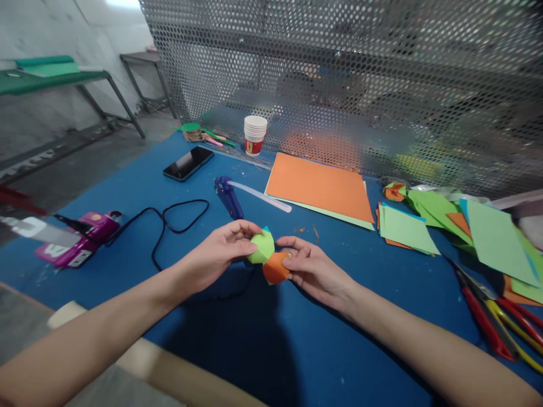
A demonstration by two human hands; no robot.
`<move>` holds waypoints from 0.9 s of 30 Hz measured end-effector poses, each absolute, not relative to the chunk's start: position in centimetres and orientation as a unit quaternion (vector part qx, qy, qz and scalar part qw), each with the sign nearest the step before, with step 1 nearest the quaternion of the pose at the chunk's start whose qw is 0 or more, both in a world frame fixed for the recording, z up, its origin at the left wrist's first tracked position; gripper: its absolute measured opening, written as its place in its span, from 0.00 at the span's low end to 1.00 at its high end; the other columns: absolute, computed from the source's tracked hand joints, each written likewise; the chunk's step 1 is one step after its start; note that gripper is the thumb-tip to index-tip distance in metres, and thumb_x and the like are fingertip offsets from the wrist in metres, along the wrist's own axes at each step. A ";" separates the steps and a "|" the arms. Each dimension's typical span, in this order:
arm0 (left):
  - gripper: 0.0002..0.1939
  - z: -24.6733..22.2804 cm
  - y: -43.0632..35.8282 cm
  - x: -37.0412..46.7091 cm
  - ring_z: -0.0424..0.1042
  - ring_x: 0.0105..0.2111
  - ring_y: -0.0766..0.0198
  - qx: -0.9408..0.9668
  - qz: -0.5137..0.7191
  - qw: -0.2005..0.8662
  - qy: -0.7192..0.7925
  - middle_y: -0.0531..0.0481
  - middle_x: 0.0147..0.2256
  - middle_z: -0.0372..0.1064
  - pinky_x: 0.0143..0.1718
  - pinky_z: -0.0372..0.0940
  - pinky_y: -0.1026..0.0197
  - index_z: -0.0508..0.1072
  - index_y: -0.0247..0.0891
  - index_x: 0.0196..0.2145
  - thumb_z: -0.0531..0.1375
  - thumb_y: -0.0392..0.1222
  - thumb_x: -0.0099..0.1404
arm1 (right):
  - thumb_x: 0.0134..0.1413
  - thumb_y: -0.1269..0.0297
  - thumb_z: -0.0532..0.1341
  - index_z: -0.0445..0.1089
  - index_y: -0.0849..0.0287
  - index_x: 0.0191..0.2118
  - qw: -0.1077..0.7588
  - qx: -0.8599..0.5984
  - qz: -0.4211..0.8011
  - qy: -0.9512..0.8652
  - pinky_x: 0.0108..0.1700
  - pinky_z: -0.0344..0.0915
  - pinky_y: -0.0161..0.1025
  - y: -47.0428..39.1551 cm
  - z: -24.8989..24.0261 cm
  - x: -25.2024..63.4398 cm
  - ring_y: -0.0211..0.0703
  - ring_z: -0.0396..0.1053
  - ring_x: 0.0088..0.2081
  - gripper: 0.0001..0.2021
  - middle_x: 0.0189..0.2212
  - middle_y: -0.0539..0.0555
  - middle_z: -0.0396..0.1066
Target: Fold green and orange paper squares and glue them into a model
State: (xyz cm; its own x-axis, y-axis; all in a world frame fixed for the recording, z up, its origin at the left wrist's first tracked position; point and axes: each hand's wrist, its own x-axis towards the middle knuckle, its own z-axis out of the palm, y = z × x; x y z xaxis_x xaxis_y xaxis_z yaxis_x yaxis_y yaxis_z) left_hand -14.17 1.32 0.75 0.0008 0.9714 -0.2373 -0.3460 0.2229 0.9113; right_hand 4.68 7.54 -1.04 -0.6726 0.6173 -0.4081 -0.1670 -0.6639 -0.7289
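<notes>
Above the blue table, my left hand (223, 249) pinches a small green folded paper piece (263, 247) between thumb and fingers. My right hand (316, 271) grips an orange paper piece (276, 268) just below and to the right of it. The two pieces touch or overlap; whether they are joined I cannot tell. A bit of blue paper peeks out at the top of the green one. Beyond my left hand lies a blue glue gun (229, 196) with a white glue stick (261, 195) sticking out of its rear.
A purple power strip (80, 240) with a black cord lies left, near a phone (189, 163). Stacked paper cups (255, 135) and orange sheets (320, 185) sit at the back. At right are green paper squares (407, 227) and red-handled scissors (487, 322). A perforated metal panel (297, 73) borders the table.
</notes>
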 end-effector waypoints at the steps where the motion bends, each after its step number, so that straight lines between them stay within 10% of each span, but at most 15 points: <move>1: 0.11 0.7 1.3 -14.2 0.67 0.33 0.69 0.337 0.524 0.624 0.472 0.50 0.35 0.69 0.34 0.60 0.67 0.73 0.36 0.35 0.65 0.35 0.51 | 0.30 0.72 0.73 0.69 0.62 0.37 0.234 -0.333 0.849 -0.337 0.26 0.66 0.26 7.5 -1.0 4.7 0.30 0.69 0.23 0.22 0.22 0.45 0.69; 27: 0.11 1.3 1.4 -13.6 0.72 0.36 0.61 0.227 0.574 0.642 0.454 0.45 0.37 0.70 0.39 0.68 0.58 0.66 0.36 0.41 0.58 0.32 0.59 | 0.36 0.73 0.70 0.70 0.59 0.36 0.280 -0.271 0.863 -0.321 0.34 0.68 0.32 8.1 -1.7 4.5 0.34 0.71 0.30 0.16 0.29 0.49 0.73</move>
